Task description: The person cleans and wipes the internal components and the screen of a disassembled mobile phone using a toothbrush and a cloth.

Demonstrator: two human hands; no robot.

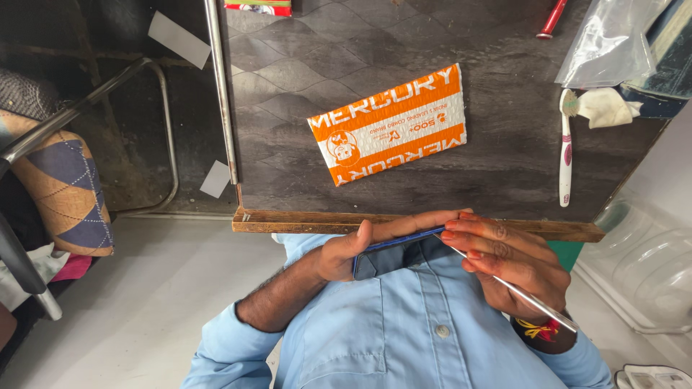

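Head view: phone [393,253] half hidden between both hands

A dark worktop [324,65] with a faint diamond pattern is filling the upper part of the view, a worn wooden strip [303,221] edging its near side. An orange and white padded envelope [389,124] is lying flat near the middle, slightly tilted. To the right, a white and pink toothbrush [566,151] is resting beside a crumpled white cloth [604,106]. A clear plastic bag [609,39] and a red pen [552,19] are sitting toward the far right.
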